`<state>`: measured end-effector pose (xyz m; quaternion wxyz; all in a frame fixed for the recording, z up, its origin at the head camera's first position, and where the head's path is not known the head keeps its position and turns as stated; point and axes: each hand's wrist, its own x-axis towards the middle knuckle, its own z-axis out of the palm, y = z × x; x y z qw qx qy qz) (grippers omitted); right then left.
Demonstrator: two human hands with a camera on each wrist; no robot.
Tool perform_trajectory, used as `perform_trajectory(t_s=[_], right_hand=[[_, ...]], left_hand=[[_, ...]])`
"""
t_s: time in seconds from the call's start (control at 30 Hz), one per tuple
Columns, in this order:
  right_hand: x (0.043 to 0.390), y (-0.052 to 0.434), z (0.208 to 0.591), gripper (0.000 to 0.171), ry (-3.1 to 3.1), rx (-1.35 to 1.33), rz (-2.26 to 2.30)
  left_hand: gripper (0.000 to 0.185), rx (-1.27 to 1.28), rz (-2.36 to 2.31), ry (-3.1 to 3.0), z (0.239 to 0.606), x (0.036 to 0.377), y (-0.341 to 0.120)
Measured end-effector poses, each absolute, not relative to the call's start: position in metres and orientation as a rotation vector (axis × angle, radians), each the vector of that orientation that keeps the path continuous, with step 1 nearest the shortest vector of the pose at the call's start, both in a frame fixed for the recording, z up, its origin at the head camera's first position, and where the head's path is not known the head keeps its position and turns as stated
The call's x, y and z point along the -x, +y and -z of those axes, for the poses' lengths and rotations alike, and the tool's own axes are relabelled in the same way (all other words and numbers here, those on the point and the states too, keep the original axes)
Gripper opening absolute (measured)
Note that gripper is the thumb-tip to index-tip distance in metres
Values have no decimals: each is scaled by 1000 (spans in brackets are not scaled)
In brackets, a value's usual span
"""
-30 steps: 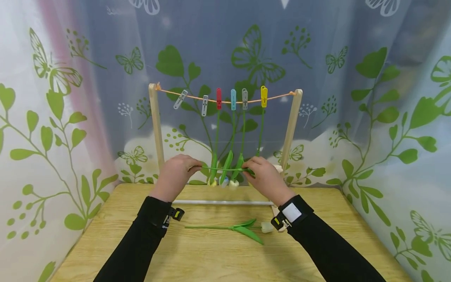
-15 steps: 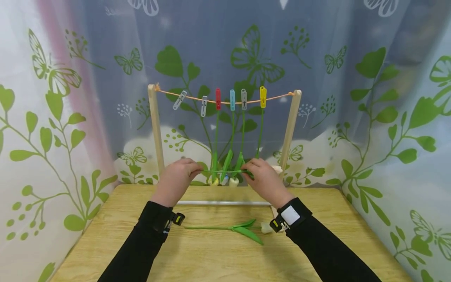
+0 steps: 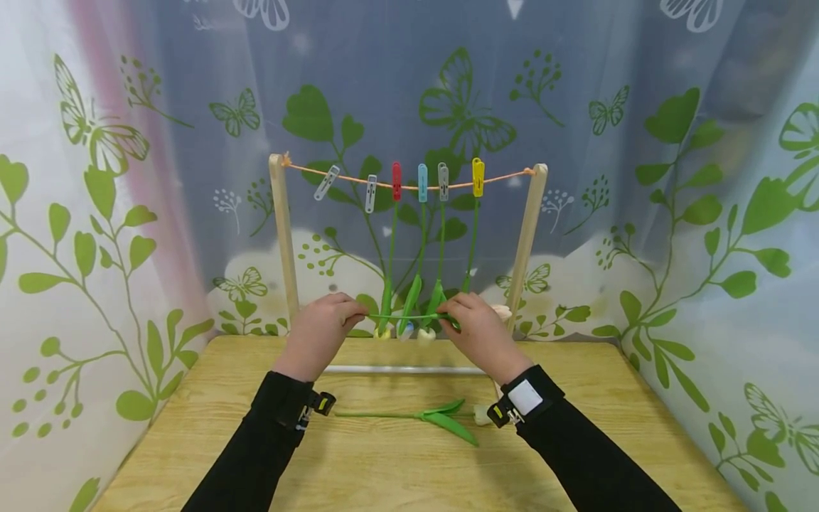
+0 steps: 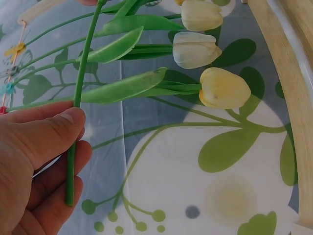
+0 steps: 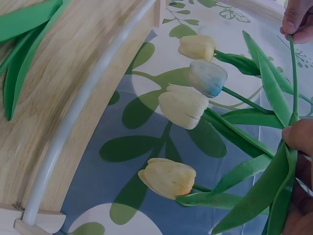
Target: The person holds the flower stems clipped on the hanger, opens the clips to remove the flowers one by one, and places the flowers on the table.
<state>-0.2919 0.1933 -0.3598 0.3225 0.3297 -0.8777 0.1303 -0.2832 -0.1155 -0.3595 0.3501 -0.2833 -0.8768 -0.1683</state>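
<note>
The tulip stem [image 3: 403,316] is lying level between our two hands, in front of the hanging flowers and above the far edge of the table [image 3: 384,469]. Our left hand [image 3: 318,331] is pinching its cut end: in the left wrist view the thumb is pressing the thin green stem [image 4: 78,105] against the curled fingers [image 4: 46,205], with only a short stub poking out below the grip. Our right hand [image 3: 476,328] is gripping the other end where the leaves begin, fingertips [image 5: 299,137] closed on the stalk; we cannot tell from here where its bloom is sitting, though a pale shape is showing just past the knuckles.

Just beyond our fingers, four tulips are dangling head down, their pale blooms [image 5: 183,105] nearly touching the white bar [image 3: 403,369] at the foot of the wooden rack [image 3: 528,227]. Above them the orange cord [image 3: 409,185] is carrying six pegs: the red peg [image 3: 397,180], the blue, the grey and the yellow peg [image 3: 478,176] are each gripping a stem, while two pale pegs [image 3: 371,193] left of them are hanging empty. Nearer to us than our wrists, another tulip [image 3: 416,414] is lying flat on the table.

We are judging this as the carrying step, with the stem lifted but not yet hung. The next move calls for raising the cut end to an empty peg, which means freeing one hand to squeeze the peg open while the other is steadying the stem upright.
</note>
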Motion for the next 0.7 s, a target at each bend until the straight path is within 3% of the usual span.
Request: perform_trajectory(t_s=[0.7], right_hand=[[290, 188, 369, 21, -2245, -830, -312]], left_hand=[[12, 744, 509, -2263, 364, 279, -121]])
